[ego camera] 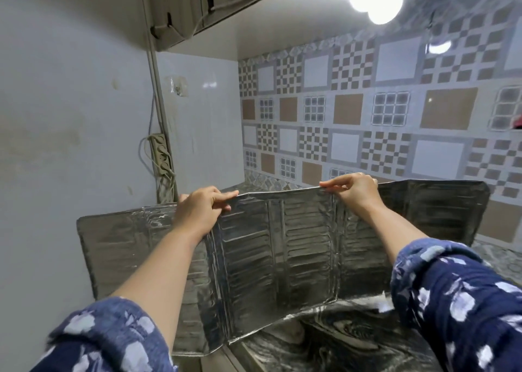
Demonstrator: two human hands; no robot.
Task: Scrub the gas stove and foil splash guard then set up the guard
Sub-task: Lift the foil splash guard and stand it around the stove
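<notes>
The foil splash guard [279, 247] was held upright by its top edge, pinched by the left hand [202, 209] and right hand [354, 190].

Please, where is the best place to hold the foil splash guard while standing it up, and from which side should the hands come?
Probably the top edge of the middle panel, from above. The foil splash guard stands upright in thin, creased panels, so pinching near the folds steadies it without crumpling. The left hand and right hand already pinch there, one near each fold.
</notes>
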